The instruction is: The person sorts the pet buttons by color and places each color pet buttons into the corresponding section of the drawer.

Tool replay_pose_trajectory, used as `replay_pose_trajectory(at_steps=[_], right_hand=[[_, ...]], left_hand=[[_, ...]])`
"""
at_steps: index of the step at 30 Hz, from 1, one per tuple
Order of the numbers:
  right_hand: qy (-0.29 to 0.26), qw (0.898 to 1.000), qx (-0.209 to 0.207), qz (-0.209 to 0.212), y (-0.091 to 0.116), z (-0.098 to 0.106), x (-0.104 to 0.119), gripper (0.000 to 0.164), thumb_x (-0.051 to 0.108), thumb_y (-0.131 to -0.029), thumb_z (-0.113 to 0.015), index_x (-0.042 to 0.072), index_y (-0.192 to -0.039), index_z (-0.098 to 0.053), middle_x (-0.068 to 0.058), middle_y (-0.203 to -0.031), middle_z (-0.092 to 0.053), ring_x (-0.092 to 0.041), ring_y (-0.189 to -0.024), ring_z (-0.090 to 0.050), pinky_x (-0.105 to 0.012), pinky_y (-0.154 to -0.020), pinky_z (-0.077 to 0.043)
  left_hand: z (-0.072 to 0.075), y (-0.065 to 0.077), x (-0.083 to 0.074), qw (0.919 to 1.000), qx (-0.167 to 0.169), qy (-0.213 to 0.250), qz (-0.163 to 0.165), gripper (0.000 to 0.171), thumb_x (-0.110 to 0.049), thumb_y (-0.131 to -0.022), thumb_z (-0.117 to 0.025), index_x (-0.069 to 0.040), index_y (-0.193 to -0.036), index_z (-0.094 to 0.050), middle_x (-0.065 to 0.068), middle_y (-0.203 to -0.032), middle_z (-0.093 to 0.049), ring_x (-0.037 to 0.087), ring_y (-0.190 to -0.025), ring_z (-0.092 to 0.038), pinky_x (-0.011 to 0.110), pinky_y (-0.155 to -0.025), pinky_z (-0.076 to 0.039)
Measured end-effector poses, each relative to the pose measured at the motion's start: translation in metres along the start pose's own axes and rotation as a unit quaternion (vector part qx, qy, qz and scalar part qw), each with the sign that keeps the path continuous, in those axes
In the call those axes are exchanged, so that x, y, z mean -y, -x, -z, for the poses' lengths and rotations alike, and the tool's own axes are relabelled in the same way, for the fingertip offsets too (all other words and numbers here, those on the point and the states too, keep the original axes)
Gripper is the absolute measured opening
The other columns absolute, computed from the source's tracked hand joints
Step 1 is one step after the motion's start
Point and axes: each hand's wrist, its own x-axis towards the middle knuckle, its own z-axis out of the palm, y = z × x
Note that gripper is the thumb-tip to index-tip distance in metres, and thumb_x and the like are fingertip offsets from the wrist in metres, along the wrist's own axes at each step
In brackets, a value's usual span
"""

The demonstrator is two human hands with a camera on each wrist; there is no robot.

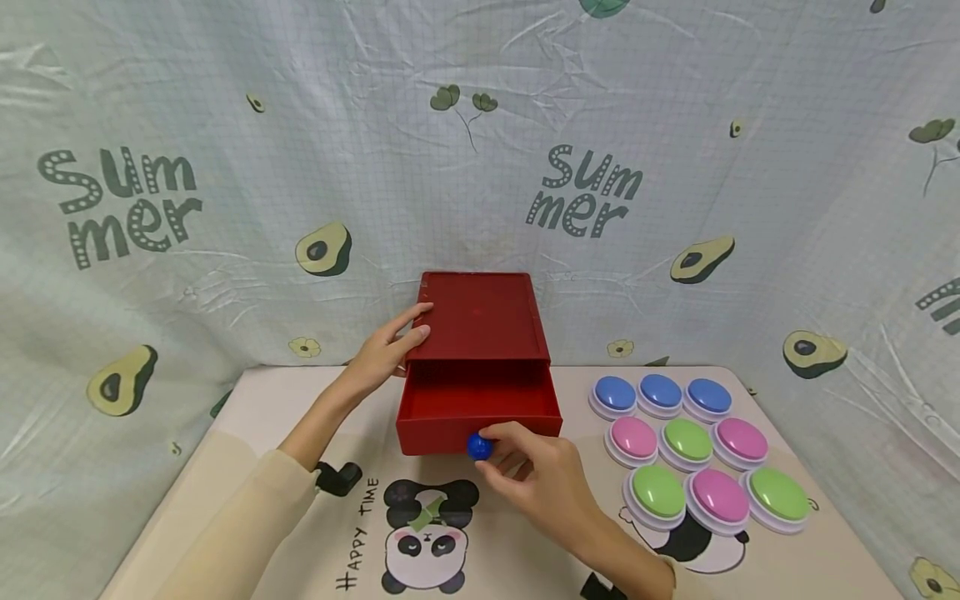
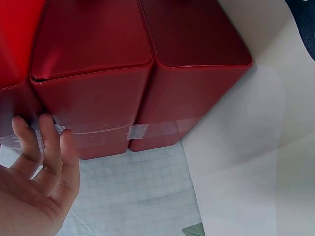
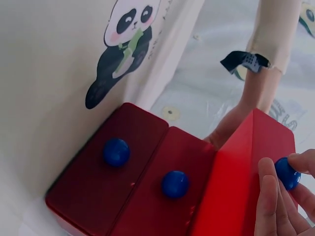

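Note:
A red drawer cabinet [image 1: 480, 317] stands at the back middle of the table, its top drawer [image 1: 431, 437] pulled out and the visible inside bare. My right hand [image 1: 543, 479] pinches the round blue knob [image 1: 479, 447] on that drawer's front between thumb and fingers. Against the cabinet's left side and top edge rests my left hand [image 1: 377, 360], fingers extended. The right wrist view shows two closed drawers below, one with a blue knob [image 3: 116, 152] and the other with a blue knob [image 3: 175, 184]. Clear tape [image 2: 138, 131] runs along the cabinet's side in the left wrist view.
Several round push buttons [image 1: 687, 439] in blue, pink and green with white bases stand in rows to the right. The pale table [image 1: 300, 575] carries printed pandas. Behind the cabinet hangs a patterned curtain [image 1: 465, 217].

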Motion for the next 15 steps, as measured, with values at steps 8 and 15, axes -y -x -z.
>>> replay_pose_trajectory(at_steps=[8,15], right_hand=[[0.01,1.0,0.008,0.007,0.012,0.002,0.009,0.04,0.01,-0.08,-0.088,0.02,-0.115,-0.071,0.009,-0.083,-0.076,0.005,-0.069,-0.067,-0.013,-0.062,-0.056],[0.018,1.0,0.007,0.014,0.02,0.003,0.012,0.041,0.009,-0.079,-0.089,0.02,-0.114,-0.071,0.007,-0.084,-0.077,0.005,-0.069,-0.068,-0.013,-0.062,-0.055]], left_hand=[[0.0,0.0,0.0,1.0,-0.001,0.004,-0.004,0.056,-0.042,-0.107,-0.05,-0.033,-0.161,-0.036,0.024,-0.139,-0.062,0.028,-0.106,-0.071,0.046,-0.081,-0.063],[0.0,0.001,-0.001,1.0,-0.002,0.004,-0.004,0.056,-0.041,-0.108,-0.05,-0.033,-0.161,-0.036,0.025,-0.137,-0.063,0.027,-0.105,-0.071,0.044,-0.079,-0.063]])
